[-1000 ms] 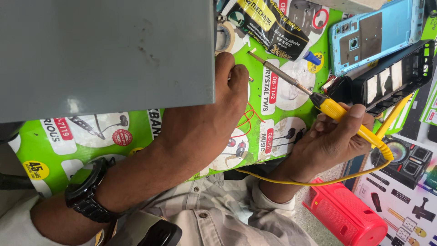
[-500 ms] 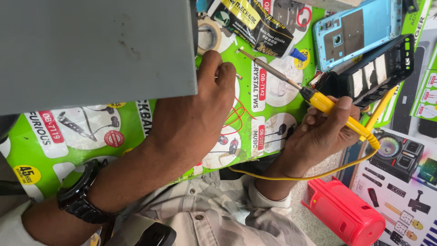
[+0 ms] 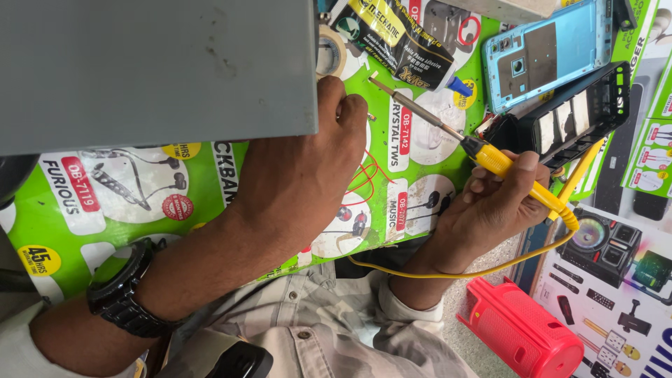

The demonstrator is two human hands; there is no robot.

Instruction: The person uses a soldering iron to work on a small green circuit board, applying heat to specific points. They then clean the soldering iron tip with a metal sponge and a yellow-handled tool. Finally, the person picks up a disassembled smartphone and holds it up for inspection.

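1. A green printed poster with earphone pictures covered the worktop.
2. A black-and-yellow glue packet lay at the top.
3. Green cards and a dark gadget poster sat at the right.

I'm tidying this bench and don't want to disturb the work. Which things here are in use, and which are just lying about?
In use:
- soldering iron, gripped in the right hand
- thin red wires, by the left hand

Lying about:
- blue phone frame
- black phone frame
- glue tube
- tape roll
- red speaker
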